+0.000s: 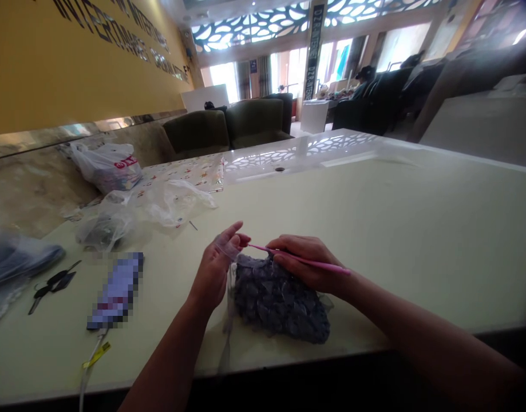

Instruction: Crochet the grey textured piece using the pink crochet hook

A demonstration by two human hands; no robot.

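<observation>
A dark grey-blue crocheted piece point(282, 297) with a ruffled, petal-like surface rests near the table's front edge. My right hand point(308, 260) is closed around a pink crochet hook point(327, 266), whose tip points left above the piece's upper edge. Sheer greyish ribbon yarn point(227, 247) is wrapped round the fingers of my left hand point(215, 266), just left of the hook tip. That hand's index finger is raised and its other fingers are bent. A strand of the ribbon hangs down between the left hand and the piece toward the table edge.
On the left lie a blurred-out phone-like object point(117, 292) with a white cable point(86, 377), keys point(54, 283) and clear plastic bags point(106, 223). A filled white carrier bag point(110, 166) stands behind them. Dark green chairs point(258, 123) are beyond the pale table point(417, 229).
</observation>
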